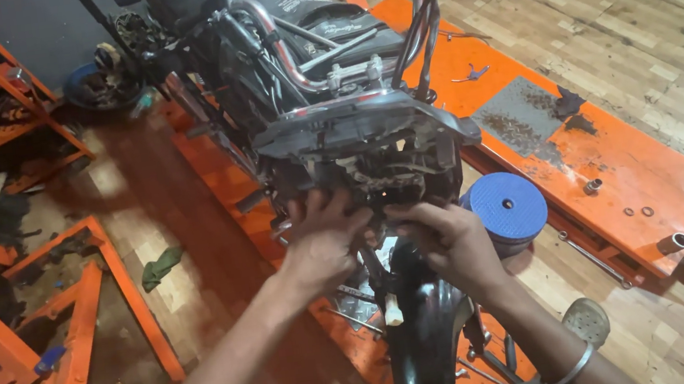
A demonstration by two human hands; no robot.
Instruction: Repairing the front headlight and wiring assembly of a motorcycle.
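A stripped motorcycle (315, 55) stands on an orange lift platform (610, 157), its bare front end facing me. My left hand (321, 243) and my right hand (452, 239) both reach under the black headlight bracket (360, 128), with the fingers pressed into the wiring and parts behind it. What the fingers grip is hidden by the hands and the dark parts. A black front mudguard (418, 332) curves down just below my hands. A metal bangle (570, 371) circles my right wrist.
A blue round stool (507, 207) stands right of the front wheel. Orange metal racks (71, 342) stand on the left with clutter around them. Small metal parts (674, 242) and a dark mat (521, 111) lie on the platform. A green rag (160, 267) lies on the wooden floor.
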